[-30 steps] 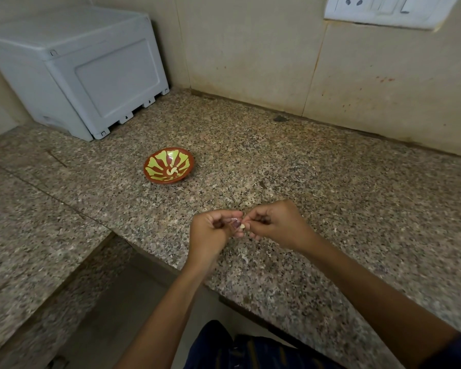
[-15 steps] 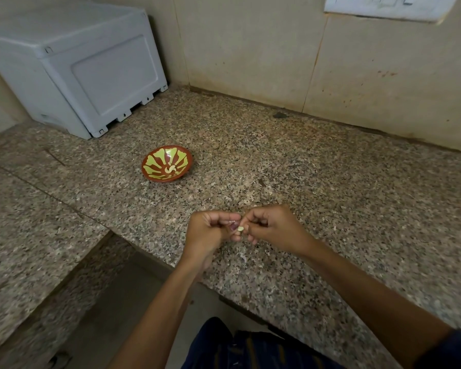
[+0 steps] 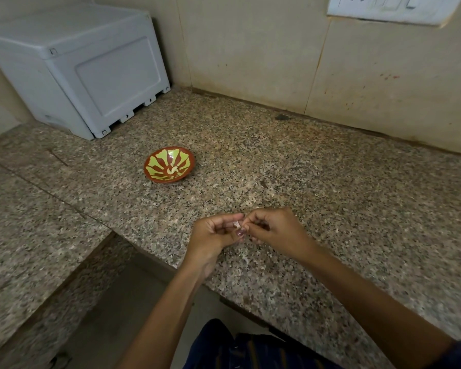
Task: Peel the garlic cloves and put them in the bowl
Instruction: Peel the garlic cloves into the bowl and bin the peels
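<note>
Head view: both hands' grip pinches one garlic clove above the counter edge.

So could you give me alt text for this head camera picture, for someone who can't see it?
Two hands, the left hand and right hand, pinch a small garlic clove between their fingertips above a speckled granite counter. Farther back sits a red and yellow-green bowl holding pale cloves, near a grey plastic box.

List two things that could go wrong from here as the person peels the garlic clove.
The garlic clove is tiny and pinched only by fingertips of the left hand and right hand, so it may slip onto the speckled counter and be hard to spot. The bowl sits apart, so the carry risks a drop.
</note>
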